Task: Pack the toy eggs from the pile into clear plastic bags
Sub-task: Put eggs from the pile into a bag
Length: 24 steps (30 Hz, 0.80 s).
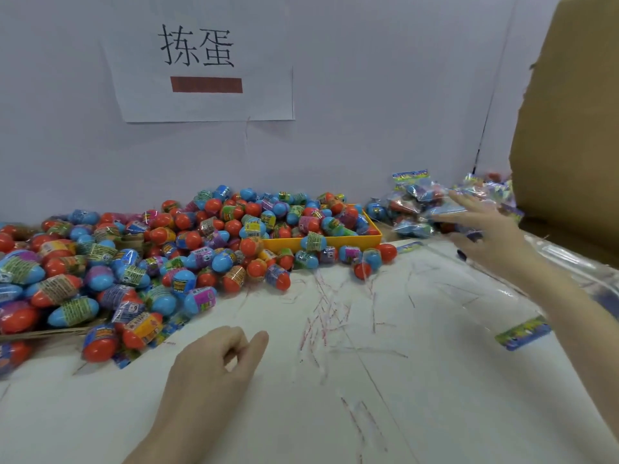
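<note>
A big pile of red and blue toy eggs [134, 259] covers the left and back of the white table. My left hand [214, 366] rests on the table just in front of the pile, fingers loosely curled, holding nothing. My right hand [485, 229] is stretched out at the right with fingers spread, blurred, right at a heap of filled clear bags [418, 205]. Several empty clear plastic bags [522, 329] with colourful header cards lie under my right forearm.
A yellow tray [335, 241] full of eggs stands at the back middle. A brown cardboard box [569, 112] rises at the right. A paper sign [204, 61] hangs on the white back wall. The table [335, 396] has red scratch marks.
</note>
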Each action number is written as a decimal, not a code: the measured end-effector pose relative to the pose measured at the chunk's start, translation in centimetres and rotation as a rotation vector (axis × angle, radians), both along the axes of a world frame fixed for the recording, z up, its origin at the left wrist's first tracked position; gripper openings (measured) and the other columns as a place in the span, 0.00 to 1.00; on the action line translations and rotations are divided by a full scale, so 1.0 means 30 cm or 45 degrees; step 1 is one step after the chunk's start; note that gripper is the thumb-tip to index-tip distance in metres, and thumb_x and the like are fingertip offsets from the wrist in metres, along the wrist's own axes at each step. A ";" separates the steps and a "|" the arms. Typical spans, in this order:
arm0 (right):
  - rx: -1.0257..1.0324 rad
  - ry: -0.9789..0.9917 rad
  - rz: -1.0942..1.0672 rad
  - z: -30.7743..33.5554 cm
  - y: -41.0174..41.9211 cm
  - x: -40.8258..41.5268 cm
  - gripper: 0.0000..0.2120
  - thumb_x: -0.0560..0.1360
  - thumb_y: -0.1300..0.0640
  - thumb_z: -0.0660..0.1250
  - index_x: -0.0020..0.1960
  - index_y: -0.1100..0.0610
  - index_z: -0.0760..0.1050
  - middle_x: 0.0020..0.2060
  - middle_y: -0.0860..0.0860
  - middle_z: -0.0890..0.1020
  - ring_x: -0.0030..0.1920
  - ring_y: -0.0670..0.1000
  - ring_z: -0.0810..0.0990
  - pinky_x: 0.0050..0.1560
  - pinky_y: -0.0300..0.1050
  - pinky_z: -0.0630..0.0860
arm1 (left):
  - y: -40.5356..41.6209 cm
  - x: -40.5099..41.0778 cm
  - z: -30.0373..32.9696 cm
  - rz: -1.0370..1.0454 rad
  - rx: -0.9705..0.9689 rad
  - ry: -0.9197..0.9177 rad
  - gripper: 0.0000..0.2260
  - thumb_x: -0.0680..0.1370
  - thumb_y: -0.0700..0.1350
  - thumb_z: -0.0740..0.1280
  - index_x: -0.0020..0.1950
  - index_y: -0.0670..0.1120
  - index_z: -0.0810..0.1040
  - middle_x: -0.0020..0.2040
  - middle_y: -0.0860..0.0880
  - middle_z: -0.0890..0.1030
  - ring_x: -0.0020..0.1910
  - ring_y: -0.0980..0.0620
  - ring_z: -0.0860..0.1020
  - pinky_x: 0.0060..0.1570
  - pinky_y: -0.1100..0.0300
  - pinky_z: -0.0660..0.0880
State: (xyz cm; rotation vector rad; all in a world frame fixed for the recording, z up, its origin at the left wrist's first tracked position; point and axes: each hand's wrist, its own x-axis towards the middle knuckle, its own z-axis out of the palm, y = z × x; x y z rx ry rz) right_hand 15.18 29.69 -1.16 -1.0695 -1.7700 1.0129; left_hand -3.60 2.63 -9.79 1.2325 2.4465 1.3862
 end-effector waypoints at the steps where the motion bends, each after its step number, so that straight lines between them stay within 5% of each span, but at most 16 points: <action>1: 0.057 0.071 0.037 0.005 0.007 0.035 0.15 0.73 0.51 0.68 0.60 0.49 0.76 0.66 0.55 0.72 0.62 0.54 0.72 0.54 0.50 0.72 | 0.001 0.001 -0.001 -0.010 -0.011 0.076 0.21 0.73 0.48 0.68 0.25 0.50 0.61 0.24 0.51 0.65 0.27 0.53 0.65 0.30 0.59 0.59; 2: 0.088 0.061 -0.064 0.000 0.029 0.076 0.14 0.75 0.47 0.64 0.57 0.52 0.77 0.60 0.55 0.77 0.56 0.53 0.75 0.47 0.47 0.72 | 0.003 0.001 -0.003 -0.015 -0.002 0.123 0.21 0.73 0.47 0.69 0.25 0.50 0.62 0.24 0.50 0.65 0.27 0.53 0.65 0.30 0.59 0.59; 4: 0.161 -0.541 -0.188 -0.034 0.058 0.134 0.23 0.76 0.39 0.57 0.53 0.56 0.78 0.51 0.54 0.80 0.49 0.54 0.75 0.45 0.47 0.68 | 0.007 -0.002 -0.008 -0.022 0.021 0.148 0.21 0.73 0.45 0.70 0.25 0.50 0.62 0.24 0.49 0.64 0.27 0.52 0.65 0.30 0.58 0.60; 6: 0.190 -1.151 -0.111 -0.102 0.078 0.163 0.28 0.73 0.35 0.58 0.58 0.56 0.77 0.55 0.54 0.79 0.54 0.55 0.75 0.51 0.47 0.69 | 0.009 -0.007 -0.011 -0.035 0.028 0.159 0.21 0.72 0.44 0.70 0.24 0.48 0.63 0.25 0.47 0.65 0.27 0.50 0.65 0.31 0.57 0.61; 8: 0.121 -1.429 -0.052 -0.157 0.073 0.178 0.28 0.73 0.36 0.60 0.60 0.57 0.76 0.57 0.54 0.79 0.55 0.54 0.75 0.52 0.45 0.69 | 0.008 -0.009 -0.015 -0.064 0.022 0.187 0.20 0.72 0.44 0.71 0.24 0.47 0.65 0.24 0.47 0.67 0.27 0.50 0.66 0.31 0.56 0.62; 15: 0.186 -1.107 -0.251 -0.211 0.049 0.183 0.13 0.74 0.46 0.66 0.53 0.52 0.81 0.52 0.53 0.82 0.44 0.53 0.77 0.45 0.46 0.73 | -0.002 -0.008 -0.017 -0.109 0.015 0.270 0.17 0.71 0.43 0.72 0.25 0.43 0.71 0.24 0.50 0.69 0.28 0.47 0.70 0.32 0.51 0.67; 24: 0.628 -0.790 -0.477 -0.080 0.046 0.181 0.15 0.76 0.47 0.63 0.51 0.55 0.82 0.48 0.57 0.83 0.49 0.60 0.77 0.41 0.47 0.68 | -0.004 -0.012 -0.019 -0.100 0.001 0.332 0.16 0.71 0.43 0.71 0.24 0.42 0.73 0.23 0.49 0.71 0.27 0.46 0.71 0.32 0.50 0.68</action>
